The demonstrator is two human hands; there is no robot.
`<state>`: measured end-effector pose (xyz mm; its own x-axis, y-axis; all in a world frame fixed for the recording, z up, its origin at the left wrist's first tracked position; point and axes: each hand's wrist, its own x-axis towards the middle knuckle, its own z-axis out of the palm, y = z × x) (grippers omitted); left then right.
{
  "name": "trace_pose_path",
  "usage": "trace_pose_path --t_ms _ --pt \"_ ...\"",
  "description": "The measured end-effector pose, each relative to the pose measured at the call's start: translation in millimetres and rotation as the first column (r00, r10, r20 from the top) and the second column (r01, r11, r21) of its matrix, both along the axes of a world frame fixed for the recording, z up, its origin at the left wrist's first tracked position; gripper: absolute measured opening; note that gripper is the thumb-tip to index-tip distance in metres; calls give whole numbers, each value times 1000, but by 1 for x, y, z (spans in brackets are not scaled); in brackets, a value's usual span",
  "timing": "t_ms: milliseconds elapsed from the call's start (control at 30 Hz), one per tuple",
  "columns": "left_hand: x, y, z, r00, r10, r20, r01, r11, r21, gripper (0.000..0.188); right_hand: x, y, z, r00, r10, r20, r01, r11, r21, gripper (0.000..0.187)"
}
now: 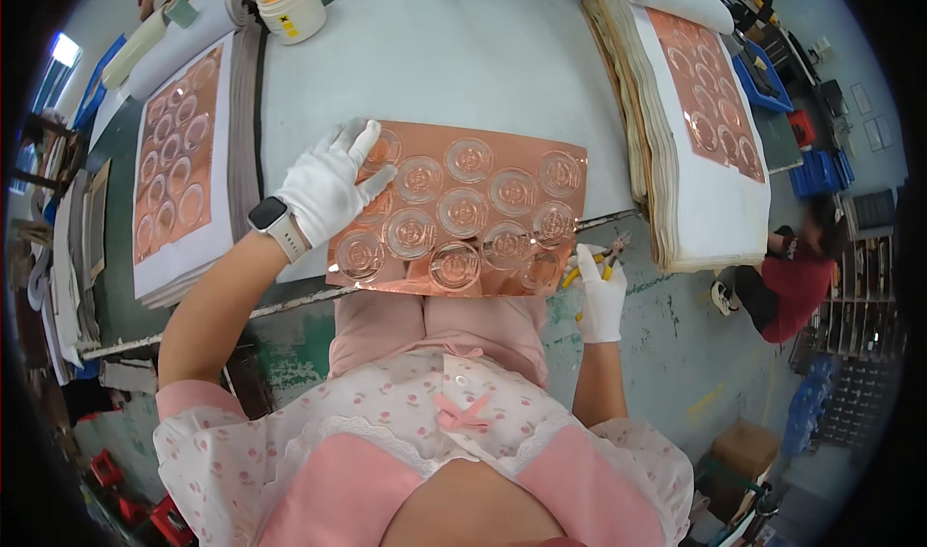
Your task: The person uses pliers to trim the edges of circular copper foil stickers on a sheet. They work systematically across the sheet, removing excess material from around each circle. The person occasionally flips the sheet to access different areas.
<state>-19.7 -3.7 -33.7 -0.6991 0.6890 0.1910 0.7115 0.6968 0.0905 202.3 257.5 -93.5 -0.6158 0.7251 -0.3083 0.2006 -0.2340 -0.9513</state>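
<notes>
A shiny copper-coloured sheet (488,192) embossed with several round medallion shapes lies in front of me, its near edge reaching past the table edge over my lap. My left hand (323,185), in a white glove, rests on the sheet's left side with fingers stretched and apart. Beyond the sheet's right edge, my right hand (603,301), also white-gloved, is closed around pliers (616,249) with yellow handles. The plier jaws point up and to the right, away from the sheet. Part of the handles is hidden by the glove.
White paper (435,55) covers the table. Thick paper stacks stand at both sides, topped by a left copper sheet (177,156) and a right copper sheet (705,88). A white tub (292,11) sits at the far left. A person in red (797,286) crouches at right.
</notes>
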Motion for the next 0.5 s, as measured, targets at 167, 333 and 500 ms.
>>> trace_pose_path --t_ms 167,333,500 --pt "-13 12 -12 849 186 495 -313 931 186 44 6 11 12 997 74 23 -64 957 -284 12" --pt "-51 4 -8 377 147 914 -682 712 167 36 6 4 14 995 98 -14 -98 970 -224 11" --pt "-83 -3 -4 620 92 779 -462 845 268 26 5 -27 21 987 161 11 -156 968 -198 12"
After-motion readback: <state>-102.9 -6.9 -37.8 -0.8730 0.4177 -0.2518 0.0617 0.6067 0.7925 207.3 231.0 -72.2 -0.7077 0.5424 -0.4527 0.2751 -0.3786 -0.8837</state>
